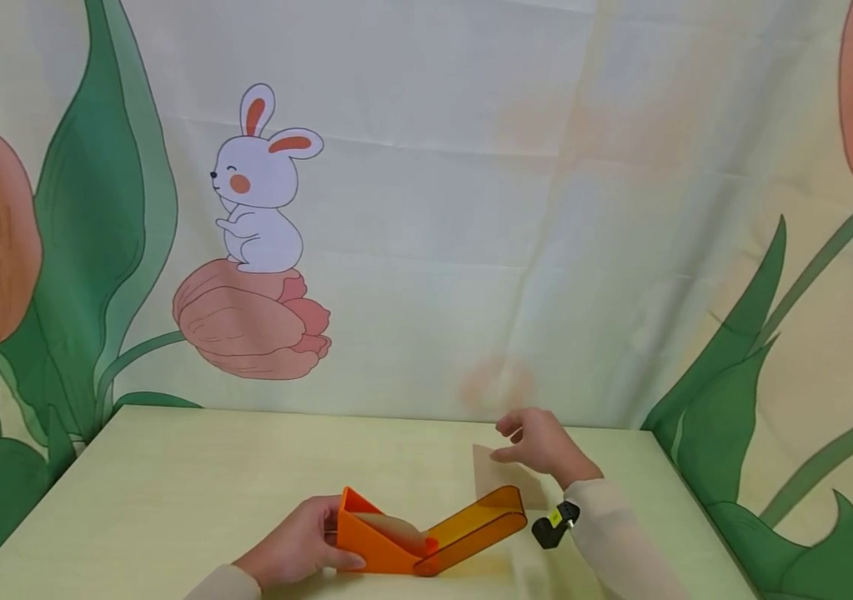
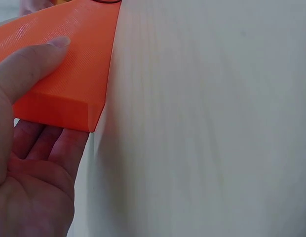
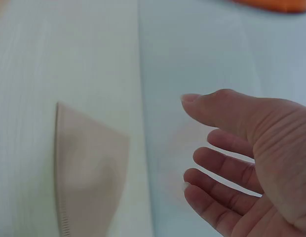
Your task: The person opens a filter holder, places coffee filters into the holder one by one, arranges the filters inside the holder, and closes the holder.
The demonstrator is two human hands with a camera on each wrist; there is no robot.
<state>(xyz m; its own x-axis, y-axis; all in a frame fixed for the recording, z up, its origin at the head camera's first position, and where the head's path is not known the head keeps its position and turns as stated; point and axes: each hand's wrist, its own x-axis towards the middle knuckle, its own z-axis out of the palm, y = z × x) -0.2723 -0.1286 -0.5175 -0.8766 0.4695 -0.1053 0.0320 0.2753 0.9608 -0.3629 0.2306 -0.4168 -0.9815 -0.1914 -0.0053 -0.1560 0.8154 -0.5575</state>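
Note:
My left hand (image 1: 302,537) grips the closed end of an orange filter case (image 1: 377,546), thumb on the near side and fingers behind and beneath it. The case's see-through amber lid (image 1: 474,525) is swung open to the right. Inside the case stand tan paper coffee filters (image 1: 396,529). One brown paper coffee filter (image 3: 91,168) with a crimped seam lies flat on the table, near the back and to the right. My right hand (image 1: 542,446) hovers by this filter with nothing in it, thumb apart from its loosely bent fingers.
The pale wooden table (image 1: 231,467) ends at a hanging cloth (image 1: 426,208) printed with a rabbit and tulips. A small black camera (image 1: 555,525) is strapped to the right wrist, close to the raised lid's end.

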